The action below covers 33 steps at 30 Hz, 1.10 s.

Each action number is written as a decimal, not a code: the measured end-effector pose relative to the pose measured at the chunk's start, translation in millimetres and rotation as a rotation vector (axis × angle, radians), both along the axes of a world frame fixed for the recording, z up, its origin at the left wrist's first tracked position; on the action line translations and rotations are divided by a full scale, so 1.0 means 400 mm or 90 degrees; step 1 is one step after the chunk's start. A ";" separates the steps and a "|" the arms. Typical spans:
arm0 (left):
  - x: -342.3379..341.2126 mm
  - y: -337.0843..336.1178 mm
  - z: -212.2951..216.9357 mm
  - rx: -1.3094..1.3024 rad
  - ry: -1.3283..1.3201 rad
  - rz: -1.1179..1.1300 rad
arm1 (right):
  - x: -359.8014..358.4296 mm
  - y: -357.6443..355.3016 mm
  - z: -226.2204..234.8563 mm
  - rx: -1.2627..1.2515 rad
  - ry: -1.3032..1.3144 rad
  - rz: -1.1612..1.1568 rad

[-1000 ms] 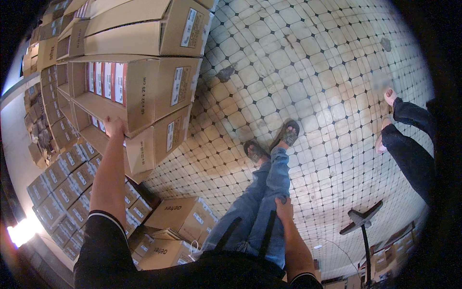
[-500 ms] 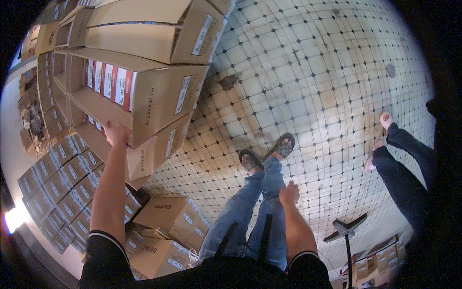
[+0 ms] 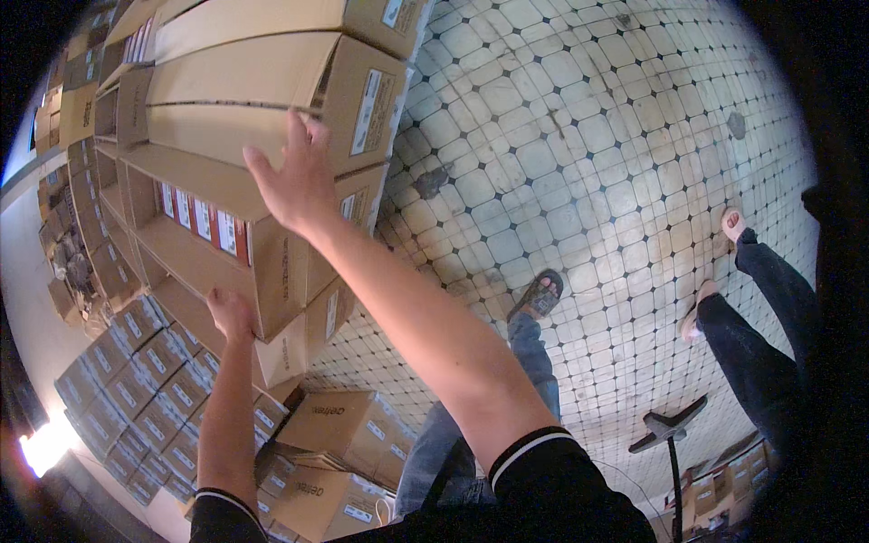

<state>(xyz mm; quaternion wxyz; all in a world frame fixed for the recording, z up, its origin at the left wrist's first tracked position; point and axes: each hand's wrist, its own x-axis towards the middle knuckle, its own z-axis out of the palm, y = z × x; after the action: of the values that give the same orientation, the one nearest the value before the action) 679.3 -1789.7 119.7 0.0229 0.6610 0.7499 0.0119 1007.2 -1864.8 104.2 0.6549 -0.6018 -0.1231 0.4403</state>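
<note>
The right hand (image 3: 294,181) was laid open and flat on the top box (image 3: 262,86) of the stack. The left hand (image 3: 231,312) was pressed against a lower box (image 3: 204,244), nothing being gripped.

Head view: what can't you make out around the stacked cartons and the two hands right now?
- Right hand: palm faces the top carton; contact under it is hidden by the hand itself.
- Left hand: fingers lie against the open carton; its grip is hidden.
- Red-and-white packs: only their ends show.
- Other person: cut off by the right rim.
</note>
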 end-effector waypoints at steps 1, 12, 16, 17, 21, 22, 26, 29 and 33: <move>-0.003 0.003 -0.003 0.004 -0.020 -0.003 | -0.005 -0.016 -0.009 0.021 -0.006 -0.013; 0.021 0.001 0.010 -0.017 -0.001 0.008 | -0.018 -0.021 -0.035 0.298 0.469 0.102; 0.018 -0.012 0.010 -0.090 -0.188 -0.016 | -0.093 -0.064 0.099 0.336 0.144 0.413; 0.009 -0.014 0.006 -0.066 -0.137 0.016 | -0.103 -0.073 0.115 0.332 0.187 0.379; -0.034 0.002 -0.018 0.003 -0.071 -0.003 | -0.097 -0.122 0.072 0.242 0.290 0.177; -0.044 0.008 -0.023 0.012 -0.059 -0.001 | -0.085 -0.140 0.035 0.191 0.255 0.163; -0.041 0.013 -0.020 -0.033 -0.126 0.045 | -0.040 -0.147 -0.061 0.076 0.110 -0.026; -0.002 -0.008 -0.002 -0.019 -0.027 0.044 | -0.001 -0.104 -0.059 0.066 0.103 0.024; 0.045 -0.035 0.024 -0.011 -0.108 0.049 | 0.025 -0.084 -0.013 0.001 0.065 0.181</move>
<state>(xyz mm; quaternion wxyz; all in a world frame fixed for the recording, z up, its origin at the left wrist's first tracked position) 697.1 -1803.6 129.4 0.0912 0.6284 0.7700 0.0623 1017.2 -1898.3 99.0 0.5920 -0.5542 -0.1740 0.5587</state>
